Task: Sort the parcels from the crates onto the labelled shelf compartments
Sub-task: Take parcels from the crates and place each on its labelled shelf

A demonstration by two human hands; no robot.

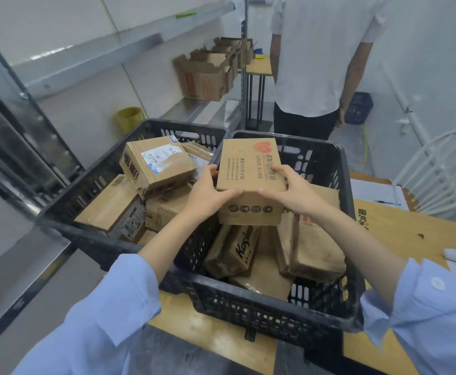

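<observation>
A brown cardboard parcel (248, 169) with a red heart logo and printed text is held above the right black crate (270, 309). My left hand (208, 193) grips its left side and my right hand (289, 190) grips its right side, thumbs on the near top edge. Below it in this crate lie several brown parcels, one marked "Koshine" (235, 253). The left black crate (91, 180) holds several more parcels, the top one (159, 163) bearing a white shipping label. Metal shelves (91, 47) run along the left wall.
A person in a white shirt (318, 55) stands with their back to me just beyond the crates. Open cardboard boxes (205, 74) sit on a far shelf. The crates rest on a wooden table (400, 228) with papers, a pen and a white object. A white chair (443, 169) is at right.
</observation>
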